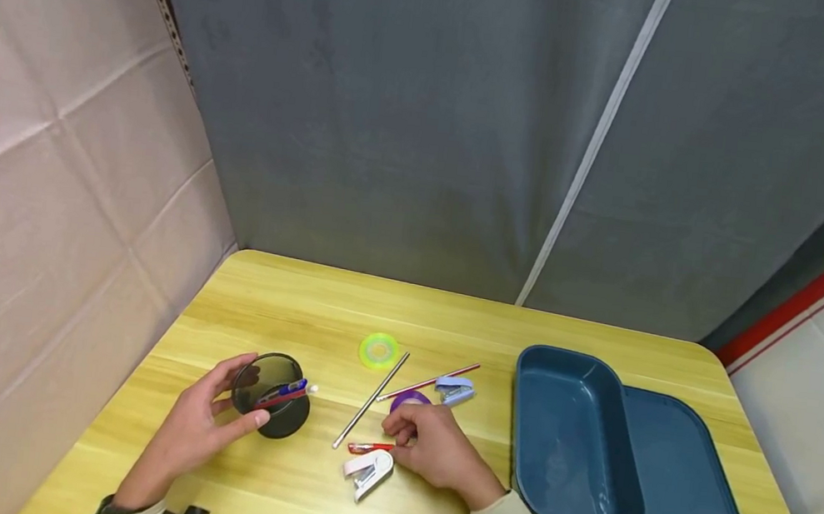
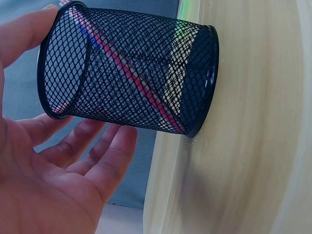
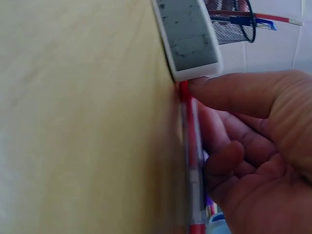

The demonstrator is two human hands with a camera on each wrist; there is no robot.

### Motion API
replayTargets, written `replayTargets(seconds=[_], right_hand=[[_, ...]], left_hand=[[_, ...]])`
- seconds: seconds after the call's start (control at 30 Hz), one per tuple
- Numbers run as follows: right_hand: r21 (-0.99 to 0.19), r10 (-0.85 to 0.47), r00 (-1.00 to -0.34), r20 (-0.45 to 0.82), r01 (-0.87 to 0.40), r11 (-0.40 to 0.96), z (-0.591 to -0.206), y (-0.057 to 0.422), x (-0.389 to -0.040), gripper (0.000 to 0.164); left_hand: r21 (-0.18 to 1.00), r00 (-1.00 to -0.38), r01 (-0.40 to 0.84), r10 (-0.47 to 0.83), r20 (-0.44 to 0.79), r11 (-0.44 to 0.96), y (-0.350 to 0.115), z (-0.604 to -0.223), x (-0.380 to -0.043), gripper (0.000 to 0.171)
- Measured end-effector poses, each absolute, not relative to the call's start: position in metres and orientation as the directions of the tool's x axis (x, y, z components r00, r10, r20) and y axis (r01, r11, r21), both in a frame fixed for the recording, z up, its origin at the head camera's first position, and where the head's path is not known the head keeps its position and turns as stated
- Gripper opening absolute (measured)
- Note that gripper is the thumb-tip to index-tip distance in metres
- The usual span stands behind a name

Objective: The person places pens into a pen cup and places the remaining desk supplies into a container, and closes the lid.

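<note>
Left hand (image 1: 192, 428) grips the mesh cup (image 2: 119, 87); right hand (image 1: 435, 447) pinches the red pen (image 1: 368, 447).

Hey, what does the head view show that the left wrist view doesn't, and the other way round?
Only the head view shows the right hand, red pen, white stapler, blue stapler, purple tape, tub and lid.

Only the left wrist view shows the cup's mesh weave clearly, and the red pencil slanting down to its base.

Both show the left hand holding the cup, the red pencil inside, and the table.
</note>
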State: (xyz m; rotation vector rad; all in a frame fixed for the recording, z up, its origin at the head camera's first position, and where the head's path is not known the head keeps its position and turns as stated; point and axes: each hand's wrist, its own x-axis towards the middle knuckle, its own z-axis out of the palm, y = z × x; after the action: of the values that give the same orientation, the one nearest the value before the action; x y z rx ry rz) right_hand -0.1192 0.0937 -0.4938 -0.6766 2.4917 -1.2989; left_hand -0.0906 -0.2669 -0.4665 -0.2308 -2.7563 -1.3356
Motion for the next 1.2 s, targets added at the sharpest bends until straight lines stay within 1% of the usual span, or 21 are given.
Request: replayTargets(seconds=[0.1, 0.23, 0.4, 0.63, 0.93, 1.2], right_hand=[[-0.786, -0.498, -0.867, 0.008, -0.313, 0.533, -0.4950, 0.0923, -0.1180, 0.024], [-0.767, -0.496, -0.868, 0.033, -0.340, 0.544, -0.4951, 0.0911, -0.1168, 0.024], [-0.764, -0.511, -0.859, 0.030, -0.350, 0.542, -0.4960, 0.0901, -0.1168, 0.026], [-0.786, -0.510, -0.860, 0.016, -0.326, 0.525, -0.4966, 0.0899, -0.1174, 0.032], [-0.798, -0.493, -0.870, 0.002, -0.298, 0.523, -0.4924, 0.0886, -0.1185, 0.025], [-0.832, -0.471, -0.882, -0.003, -0.259, 0.490, -0.4884, 0.0904, -0.1195, 0.019]], left_hand=[[0.776, -0.986, 0.165, 0.105, 0.127, 0.609, -0.2668, -0.4665, -0.0907, 0.079], [0.777, -0.986, 0.167, 0.107, 0.129, 0.607, -0.2667, -0.4664, -0.0913, 0.079], [0.775, -0.986, 0.166, 0.103, 0.130, 0.610, -0.2667, -0.4665, -0.0902, 0.079], [0.777, -0.986, 0.169, 0.099, 0.137, 0.607, -0.2665, -0.4677, -0.0898, 0.078], [0.774, -0.985, 0.170, 0.098, 0.139, 0.611, -0.2664, -0.4674, -0.0903, 0.078], [0.774, -0.985, 0.170, 0.100, 0.138, 0.610, -0.2665, -0.4681, -0.0905, 0.078]])
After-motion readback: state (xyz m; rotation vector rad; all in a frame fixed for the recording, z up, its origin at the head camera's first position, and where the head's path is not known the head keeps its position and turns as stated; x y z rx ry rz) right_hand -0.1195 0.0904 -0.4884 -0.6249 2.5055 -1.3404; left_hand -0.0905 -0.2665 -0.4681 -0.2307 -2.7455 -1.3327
